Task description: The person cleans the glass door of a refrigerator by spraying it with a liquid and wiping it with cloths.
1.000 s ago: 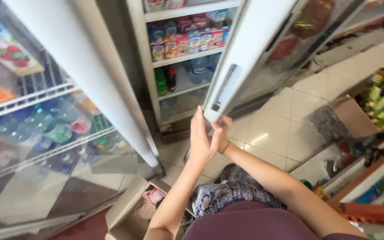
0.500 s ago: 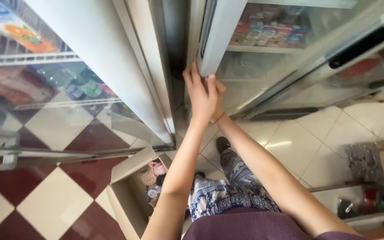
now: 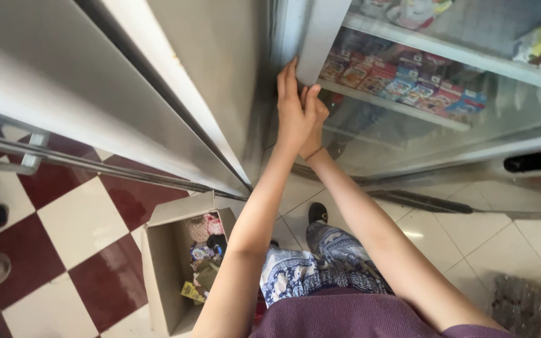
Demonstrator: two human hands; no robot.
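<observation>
- Head view: both arms reach up to the lower corner of a pale, flat-framed glass fridge door [image 3: 315,37].
- The left hand [image 3: 292,109] lies flat against that frame, fingers straight and close together, tips touching the door's edge.
- The right hand [image 3: 315,122] sits just behind the left, mostly hidden; its fingers curl up at the frame's bottom corner, though I cannot tell whether they grip it.
- Behind the glass, a white shelf [image 3: 402,106] carries a row of small colourful cartons [image 3: 402,81].
- A smooth, grey metal cabinet side [image 3: 208,75] stands just left of the hands.
- Below, an open brown cardboard box [image 3: 158,275] of mixed packets rests on glossy red-and-white checked floor tiles [image 3: 64,238].
</observation>
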